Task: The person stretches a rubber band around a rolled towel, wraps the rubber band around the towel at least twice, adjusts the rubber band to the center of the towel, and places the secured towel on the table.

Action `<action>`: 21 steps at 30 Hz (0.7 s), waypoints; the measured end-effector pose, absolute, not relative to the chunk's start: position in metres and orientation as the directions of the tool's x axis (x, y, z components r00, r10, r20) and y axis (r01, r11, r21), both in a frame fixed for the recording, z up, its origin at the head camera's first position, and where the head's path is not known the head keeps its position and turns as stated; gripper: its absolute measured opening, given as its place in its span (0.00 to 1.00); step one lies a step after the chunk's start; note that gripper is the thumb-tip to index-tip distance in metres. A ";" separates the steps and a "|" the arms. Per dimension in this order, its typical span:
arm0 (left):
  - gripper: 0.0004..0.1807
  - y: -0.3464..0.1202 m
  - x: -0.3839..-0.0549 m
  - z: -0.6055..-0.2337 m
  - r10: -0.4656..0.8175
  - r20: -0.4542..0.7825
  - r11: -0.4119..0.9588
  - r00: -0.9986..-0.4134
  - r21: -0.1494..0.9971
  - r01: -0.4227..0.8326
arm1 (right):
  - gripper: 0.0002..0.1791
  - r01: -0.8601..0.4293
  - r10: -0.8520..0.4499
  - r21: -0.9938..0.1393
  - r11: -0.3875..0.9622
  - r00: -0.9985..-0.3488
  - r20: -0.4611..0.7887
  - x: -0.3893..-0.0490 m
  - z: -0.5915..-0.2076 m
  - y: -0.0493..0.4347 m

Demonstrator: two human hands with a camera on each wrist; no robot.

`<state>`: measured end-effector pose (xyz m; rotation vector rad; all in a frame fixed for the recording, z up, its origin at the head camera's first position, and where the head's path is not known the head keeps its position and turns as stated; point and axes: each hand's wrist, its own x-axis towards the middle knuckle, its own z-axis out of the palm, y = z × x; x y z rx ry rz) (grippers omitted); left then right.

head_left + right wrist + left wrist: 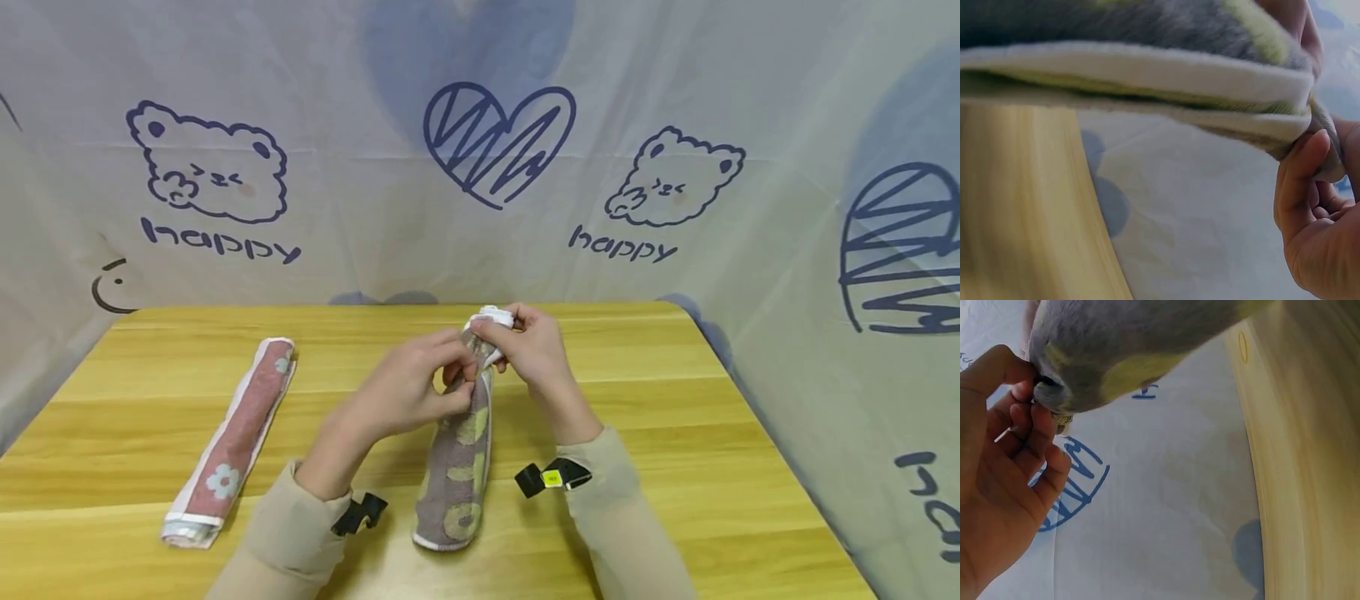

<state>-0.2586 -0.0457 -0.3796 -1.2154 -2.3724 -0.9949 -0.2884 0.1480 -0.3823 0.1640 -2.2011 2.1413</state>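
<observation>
A rolled grey towel (pixel 454 483) with yellow patterns and white edging stands out in the middle, its far end lifted toward the back of the table. At that far end my right hand (pixel 536 346) grips the white-edged part between thumb and fingers. My left hand (pixel 412 379) pinches the towel's grey cloth just below, thumb and forefinger together; in the left wrist view the fabric (pixel 1054 387) bunches at those fingertips. The right wrist view shows the towel's layered white edges (pixel 1210 81) running to the right fingers (pixel 1300 181).
A rolled pink towel (pixel 243 433) with pale blue flowers lies to the left on the wooden table (pixel 675 500). Behind the table hangs a pale cloth (pixel 360 200) printed with hearts and bears. A black strap with a camera sits on each wrist.
</observation>
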 end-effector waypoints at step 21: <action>0.04 -0.071 -0.263 -0.374 0.529 0.450 0.228 -0.719 0.741 0.632 | 0.69 -0.220 -0.486 -0.962 -0.160 -0.831 0.270 -0.285 -0.373 0.169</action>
